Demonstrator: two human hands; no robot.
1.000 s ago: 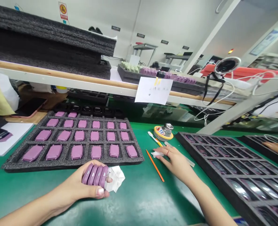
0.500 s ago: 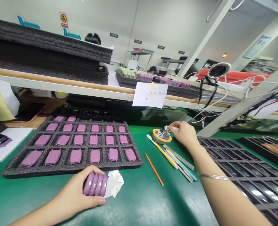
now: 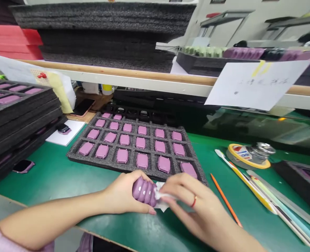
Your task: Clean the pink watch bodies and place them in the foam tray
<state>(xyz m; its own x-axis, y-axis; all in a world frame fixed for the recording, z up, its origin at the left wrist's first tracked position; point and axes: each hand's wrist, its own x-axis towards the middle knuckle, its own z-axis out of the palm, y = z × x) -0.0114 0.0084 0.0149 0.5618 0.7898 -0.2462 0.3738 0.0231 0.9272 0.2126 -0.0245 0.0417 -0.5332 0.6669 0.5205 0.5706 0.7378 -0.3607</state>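
My left hand is closed around a stack of several purple watch cases, held on edge just above the green mat. My right hand, with a ring on one finger, pinches a white cloth against the right end of that stack. Just beyond both hands lies a dark foam tray whose pockets hold several more purple cases.
An orange stick, a toothbrush and several thin tools lie to the right. A tape roll with a small metal jar sits behind them. Stacked foam trays stand at the left. A shelf rail with a paper note runs overhead.
My right hand came back from the metal jar at the right to the stack in my left hand and now presses the cloth on it. The view swung left and lower.
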